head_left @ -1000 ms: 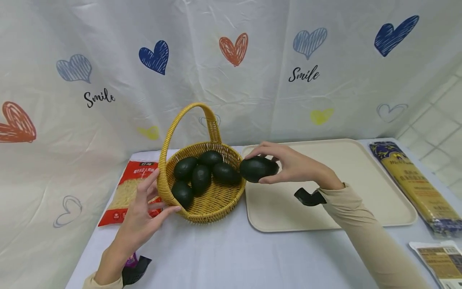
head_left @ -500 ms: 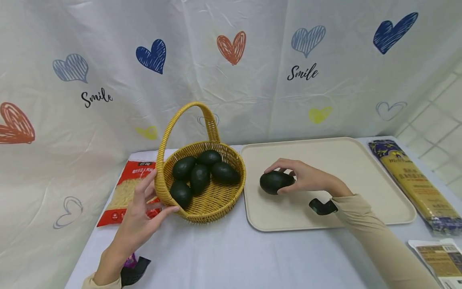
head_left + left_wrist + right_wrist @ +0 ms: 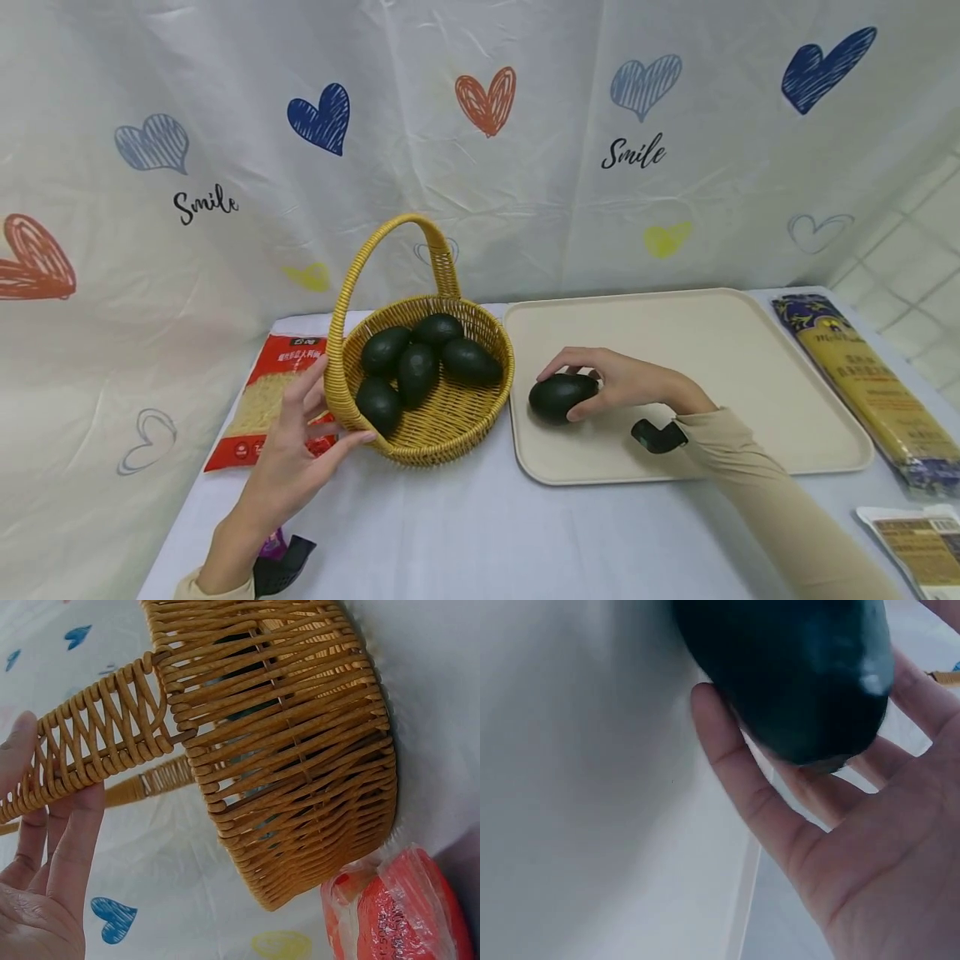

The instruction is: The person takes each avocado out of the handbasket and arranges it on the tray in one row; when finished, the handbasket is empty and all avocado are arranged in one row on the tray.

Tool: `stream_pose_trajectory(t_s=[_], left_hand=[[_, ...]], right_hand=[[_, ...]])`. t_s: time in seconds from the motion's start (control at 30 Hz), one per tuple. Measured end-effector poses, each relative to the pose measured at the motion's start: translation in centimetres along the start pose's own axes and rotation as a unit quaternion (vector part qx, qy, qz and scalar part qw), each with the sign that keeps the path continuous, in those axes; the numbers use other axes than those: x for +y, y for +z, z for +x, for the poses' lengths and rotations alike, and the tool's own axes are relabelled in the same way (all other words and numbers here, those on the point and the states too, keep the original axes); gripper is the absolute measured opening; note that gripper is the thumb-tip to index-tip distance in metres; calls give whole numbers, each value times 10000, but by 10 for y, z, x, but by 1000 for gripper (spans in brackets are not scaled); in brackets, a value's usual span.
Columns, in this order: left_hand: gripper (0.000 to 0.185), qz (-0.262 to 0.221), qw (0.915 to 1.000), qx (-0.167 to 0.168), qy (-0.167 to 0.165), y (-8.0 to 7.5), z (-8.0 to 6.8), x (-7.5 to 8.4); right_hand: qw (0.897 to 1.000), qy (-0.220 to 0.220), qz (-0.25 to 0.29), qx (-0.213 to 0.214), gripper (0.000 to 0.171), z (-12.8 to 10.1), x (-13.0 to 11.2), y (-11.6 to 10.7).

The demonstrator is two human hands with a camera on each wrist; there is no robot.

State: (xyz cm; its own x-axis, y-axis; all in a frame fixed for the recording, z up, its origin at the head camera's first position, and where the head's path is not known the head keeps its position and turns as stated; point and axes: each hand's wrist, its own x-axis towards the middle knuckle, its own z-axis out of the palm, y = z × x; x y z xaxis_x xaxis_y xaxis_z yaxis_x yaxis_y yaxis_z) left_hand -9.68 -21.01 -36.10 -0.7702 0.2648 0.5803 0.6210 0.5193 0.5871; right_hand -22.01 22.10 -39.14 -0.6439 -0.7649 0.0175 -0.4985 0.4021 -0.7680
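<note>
In the head view, a yellow wicker basket [image 3: 450, 450] stands left of centre with several dark green avocados [image 3: 417, 372] inside. My left hand [image 3: 288, 454] holds the near base of its arched handle. The left wrist view shows thumb and fingers on either side of the woven handle [image 3: 94, 735]. At the left part of a cream tray [image 3: 705, 350], my right hand [image 3: 630, 385] grips a single avocado [image 3: 557, 400] between thumb and fingers. Seen from the right wrist, the avocado [image 3: 795, 675] is low over the tray; whether it touches the surface I cannot tell.
A red bag of pasta [image 3: 258, 408] lies left of the basket, partly behind my left hand. Along the tray's right side is a long yellow-and-blue spaghetti pack [image 3: 862, 383]. A brown-and-white packet [image 3: 918, 546] lies at the right front corner. A heart-printed curtain hangs behind.
My right hand has carried the avocado from the basket's right rim down to the tray, then slightly nearer and left. The left hand and basket have stayed put.
</note>
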Motion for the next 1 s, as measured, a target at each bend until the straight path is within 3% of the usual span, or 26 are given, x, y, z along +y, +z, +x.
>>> stream_pose_trajectory(t_s=[0.37, 0.6, 1.0], left_hand=[[121, -45, 10000, -54, -20, -1, -1, -1], [119, -88, 9999, -78, 16, 0, -2, -3], [118, -99, 9999, -76, 71, -1, -3, -5]], right_hand=[[9969, 96, 177, 765, 35, 7, -3, 3], [9931, 197, -77, 1153, 28, 7, -6, 4], [9897, -68, -627, 1286, 34, 16, -10, 17]])
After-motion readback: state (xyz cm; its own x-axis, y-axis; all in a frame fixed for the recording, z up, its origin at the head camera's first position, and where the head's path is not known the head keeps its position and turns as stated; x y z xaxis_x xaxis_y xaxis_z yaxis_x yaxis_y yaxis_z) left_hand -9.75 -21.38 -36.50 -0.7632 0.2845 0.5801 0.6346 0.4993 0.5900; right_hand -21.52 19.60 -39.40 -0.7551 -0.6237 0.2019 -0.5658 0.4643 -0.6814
